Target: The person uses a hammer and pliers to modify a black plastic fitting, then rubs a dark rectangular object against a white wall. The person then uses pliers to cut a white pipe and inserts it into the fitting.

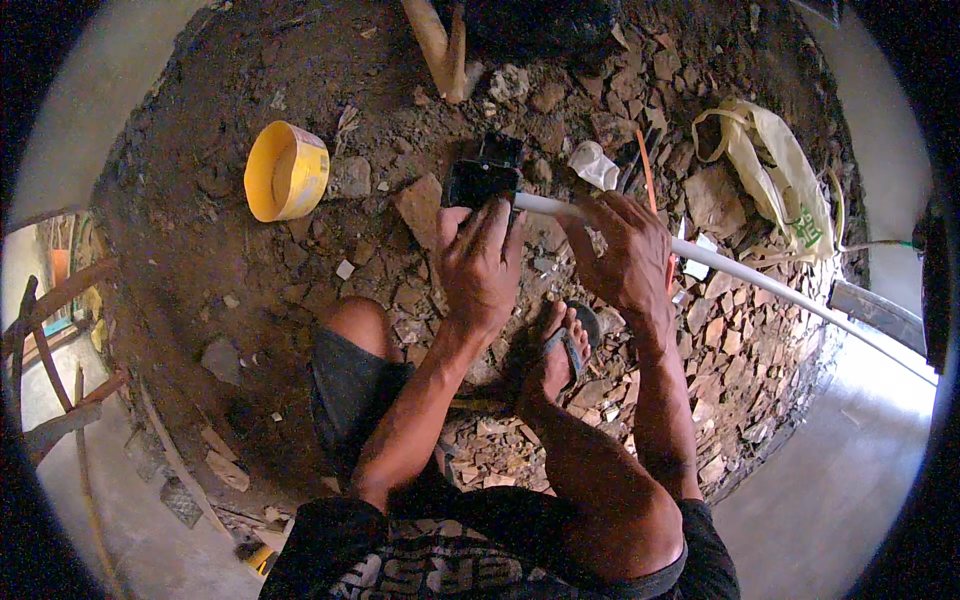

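My left hand (478, 262) grips a black square box (478, 182), perhaps an electrical box, by its near side. A long white plastic pipe (765, 283) meets the right side of the box. Whether its end goes inside or only touches cannot be made out. The fingers of my right hand (628, 255) are curled over the pipe a short way from the box, slightly blurred. From there the pipe runs down to the far right.
Broken tile and stone rubble (720, 340) covers the dirt. Around lie a yellow round tub (286, 172), a crumpled white cup (593, 166), an orange stick (646, 168) and a pale bag (775, 175). Wooden legs (436, 50) stand at the top. My sandalled foot (562, 350) is below the pipe.
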Demonstrator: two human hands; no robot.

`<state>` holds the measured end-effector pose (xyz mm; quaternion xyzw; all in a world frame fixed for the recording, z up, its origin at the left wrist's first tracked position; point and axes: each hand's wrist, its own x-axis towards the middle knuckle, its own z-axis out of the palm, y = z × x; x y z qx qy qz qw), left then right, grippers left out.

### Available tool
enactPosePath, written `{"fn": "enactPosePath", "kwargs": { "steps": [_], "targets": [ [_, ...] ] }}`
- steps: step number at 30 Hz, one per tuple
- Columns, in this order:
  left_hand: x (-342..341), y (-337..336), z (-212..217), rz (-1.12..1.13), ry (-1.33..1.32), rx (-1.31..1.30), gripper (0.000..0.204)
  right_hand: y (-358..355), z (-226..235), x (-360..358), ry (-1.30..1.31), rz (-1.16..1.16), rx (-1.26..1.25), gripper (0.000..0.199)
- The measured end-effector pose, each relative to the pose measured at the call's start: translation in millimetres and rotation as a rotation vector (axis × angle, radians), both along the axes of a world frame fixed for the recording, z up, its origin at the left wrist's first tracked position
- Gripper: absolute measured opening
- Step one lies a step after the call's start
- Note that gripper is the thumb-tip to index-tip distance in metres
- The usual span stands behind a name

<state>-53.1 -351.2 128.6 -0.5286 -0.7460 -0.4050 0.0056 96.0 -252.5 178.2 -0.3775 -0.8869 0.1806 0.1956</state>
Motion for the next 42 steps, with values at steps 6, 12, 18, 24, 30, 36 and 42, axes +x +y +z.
{"fn": "enactPosePath", "kwargs": {
  "steps": [6,12,18,24,30,36,42],
  "targets": [
    [-4,-5,8,0.015,0.002,0.028,0.028,-7,9,-6,0.012,0.001,0.030,0.019],
    [-8,-12,15,0.006,-0.028,0.095,0.030,-12,16,-5,-0.055,0.023,0.046,0.030],
    [-13,-19,25,0.028,-0.135,0.067,0.038,-16,27,-22,0.037,0.026,0.075,0.018],
    [-17,-19,25,0.049,-0.231,0.092,0.044,-17,30,-25,-0.142,-0.030,0.035,0.028],
    [-22,-19,29,-0.004,-0.196,0.100,0.046,-15,29,-24,-0.068,-0.013,0.088,0.026],
    [-19,-15,34,0.025,-0.218,0.103,0.045,-12,34,-19,-0.078,-0.013,0.109,0.026],
    [-20,-12,36,0.043,-0.207,0.123,0.047,-11,37,-22,0.027,-0.007,0.115,0.026]
  ]
}}
